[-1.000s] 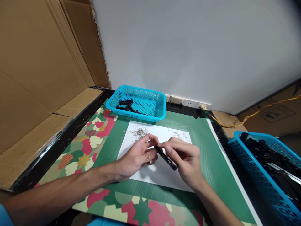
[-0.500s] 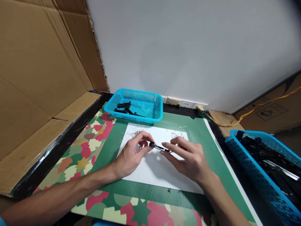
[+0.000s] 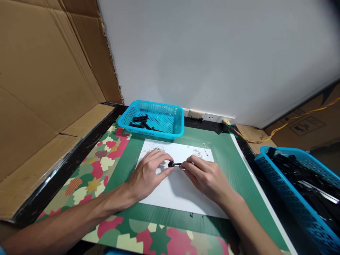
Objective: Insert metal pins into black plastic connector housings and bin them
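Note:
A slim black plastic part [image 3: 175, 164] is held level between my two hands, above a white sheet of paper [image 3: 170, 191]. My left hand [image 3: 148, 173] has its thumb and forefinger closed at the part's thicker left end. The fingers of my right hand [image 3: 208, 175] are pinched on the other end and hide it. Just beyond my hands, small thin metal pieces lie in two loose piles on the paper, a left pile [image 3: 159, 147] and a right pile [image 3: 198, 153]; they are too small to name.
Behind the paper stands a blue basket [image 3: 177, 136] with several black parts [image 3: 140, 118]. Another blue basket [image 3: 278, 184], full of black parts, is at the right. Cardboard [image 3: 53, 63] walls the left side. A yellow cable [image 3: 276, 131] runs from the socket strip.
My left hand has turned more palm-down over the part's end. My right hand has moved slightly left and its fingers have closed together on the part, which is now more level.

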Available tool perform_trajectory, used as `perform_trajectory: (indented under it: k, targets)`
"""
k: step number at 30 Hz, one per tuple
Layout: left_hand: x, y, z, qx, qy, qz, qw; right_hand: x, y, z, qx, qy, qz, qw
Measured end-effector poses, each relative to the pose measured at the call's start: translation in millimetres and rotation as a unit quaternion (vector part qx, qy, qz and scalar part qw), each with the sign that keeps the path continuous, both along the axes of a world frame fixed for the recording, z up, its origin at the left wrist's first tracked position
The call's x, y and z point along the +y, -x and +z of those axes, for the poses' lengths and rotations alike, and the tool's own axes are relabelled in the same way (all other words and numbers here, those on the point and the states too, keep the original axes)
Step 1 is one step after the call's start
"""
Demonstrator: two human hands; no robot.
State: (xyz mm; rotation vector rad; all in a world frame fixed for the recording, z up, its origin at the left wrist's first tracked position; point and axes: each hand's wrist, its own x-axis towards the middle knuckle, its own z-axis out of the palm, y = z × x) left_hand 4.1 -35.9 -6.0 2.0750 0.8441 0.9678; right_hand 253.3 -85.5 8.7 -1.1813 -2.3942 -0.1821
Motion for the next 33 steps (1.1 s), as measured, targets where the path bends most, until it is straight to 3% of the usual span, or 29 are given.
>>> perform_trajectory:
  k: [5, 9, 12, 15, 20, 25, 33]
  targets:
    - [5, 4, -12.3, 0.065, -0.113, -0.002, 0.992, 0, 0, 4.9, 0.059, 0.075, -0.006, 0.995]
    - [5, 5, -19.8, 0.099, -0.179, 0.0, 0.979, 1, -3, 6.3, 0.039, 0.047, -0.031, 0.998]
    - [4, 4, -18.6, 0.12, -0.209, -0.007, 0.971, 1, 1, 8.2, 0.094, 0.034, -0.036, 0.994]
    - [2, 3, -14.7, 0.138, -0.221, -0.016, 0.965, 0, 14, 8.8, 0.224, 0.04, -0.054, 0.972]
    - [1, 2, -11.4, 0.16, -0.227, -0.018, 0.96, 0, 36, -1.2, 0.354, 0.137, -0.087, 0.921]
    - [1, 2, -11.4, 0.171, -0.224, -0.022, 0.959, 1, 42, -8.8, 0.347, 0.158, -0.09, 0.92]
    - [3, 3, -13.6, 0.171, -0.239, -0.031, 0.955, -1, 45, -8.1, 0.285, 0.1, -0.078, 0.95]
